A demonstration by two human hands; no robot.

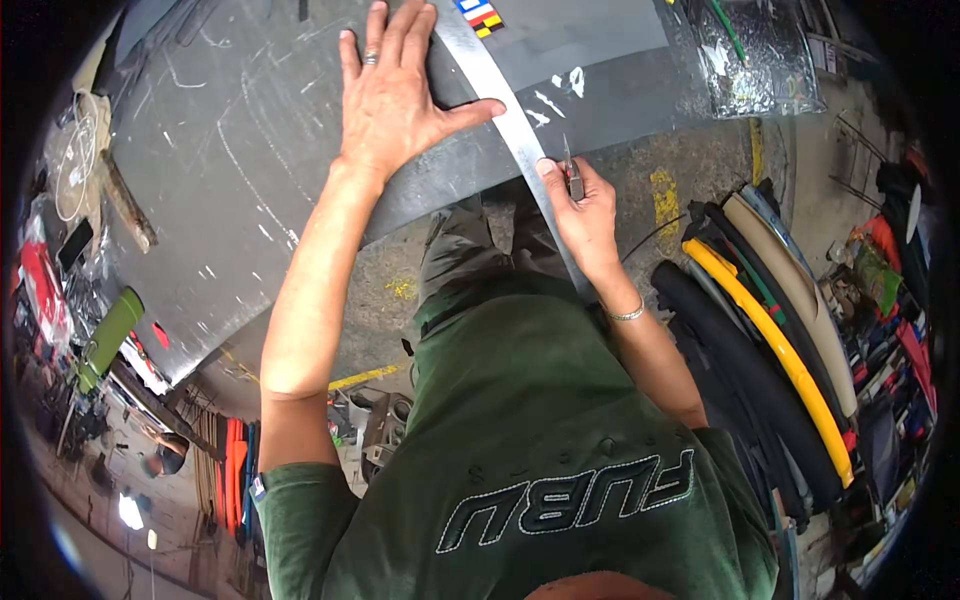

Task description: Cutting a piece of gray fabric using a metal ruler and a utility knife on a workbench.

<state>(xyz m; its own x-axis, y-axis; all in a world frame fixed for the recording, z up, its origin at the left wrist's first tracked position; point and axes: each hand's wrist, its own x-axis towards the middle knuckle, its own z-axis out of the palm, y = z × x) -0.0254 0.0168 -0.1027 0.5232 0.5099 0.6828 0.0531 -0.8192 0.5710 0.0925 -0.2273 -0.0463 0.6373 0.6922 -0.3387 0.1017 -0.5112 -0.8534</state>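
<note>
My left hand [390, 110] lies flat on a scuffed dark grey work surface [270, 110], fingers spread. Its thumb presses on a long metal ruler [520, 140], which slants down past the near edge toward my right forearm. Just off that edge, my right hand [585, 220] is closed around a small knife [575, 182] with a thin blade pointing away from me. The right thumb touches or nearly touches the ruler's side. Right of the ruler lies a grey sheet [600, 55] with a small coloured patch [484, 16] at the far end.
A clear plastic sheet [765, 70] and a green pencil-like stick [728, 32] lie at the far right. Yellow [775, 340] and black rolls [725, 370] stand to my right. A wooden stick [128, 200] and a green roll [110, 338] are at the left. Another person [170, 452] is in the background.
</note>
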